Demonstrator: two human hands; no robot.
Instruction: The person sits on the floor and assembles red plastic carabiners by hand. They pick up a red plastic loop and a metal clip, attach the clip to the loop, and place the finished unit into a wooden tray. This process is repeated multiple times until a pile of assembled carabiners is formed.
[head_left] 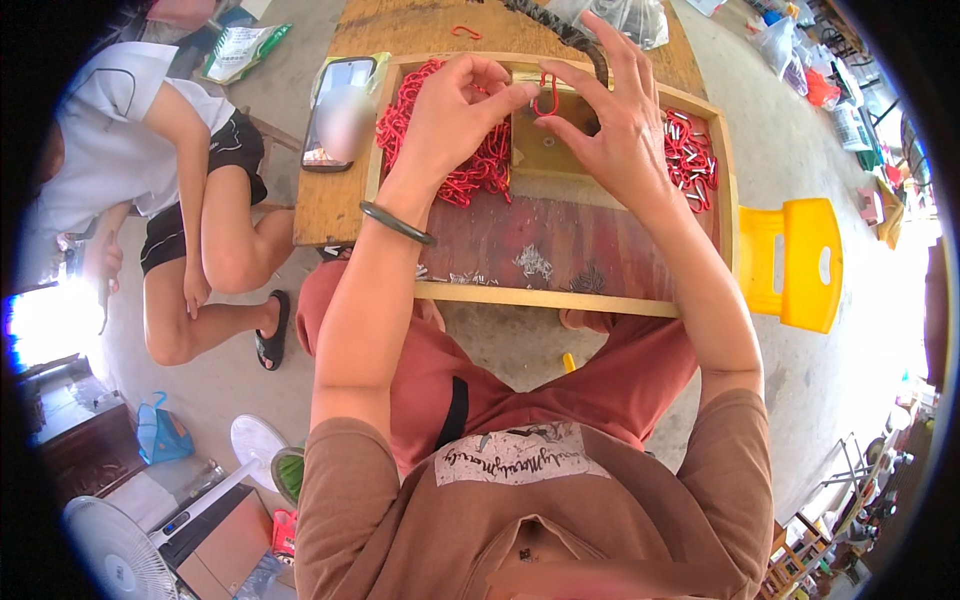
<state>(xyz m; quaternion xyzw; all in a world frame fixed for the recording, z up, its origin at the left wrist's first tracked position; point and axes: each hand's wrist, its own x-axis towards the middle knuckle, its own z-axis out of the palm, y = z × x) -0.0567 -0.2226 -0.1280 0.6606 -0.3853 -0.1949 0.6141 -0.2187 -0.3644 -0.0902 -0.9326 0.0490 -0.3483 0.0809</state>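
A red carabiner body point(555, 98), bent from wire, stands between the thumb and index finger of my right hand point(622, 130). My left hand point(455, 115) has its fingers curled, the thumb tip close beside the carabiner body; anything small in that hand is hidden. Under both hands sits a yellowish block point(540, 155) in a shallow wooden tray point(560, 300). Many red carabiner bodies point(480, 175) are heaped on the tray's left side. On its right lie red carabiners with silver bars point(688, 165). Small silver pins point(533, 262) form loose piles near the front rim.
A phone point(338, 115) lies on the wooden table point(320, 215) left of the tray. Behind it is one loose red hook point(466, 32); a clear plastic bag point(640, 22) lies at the back. A yellow chair point(805, 265) stands right. Another person point(190, 170) sits left, near a fan point(120, 555).
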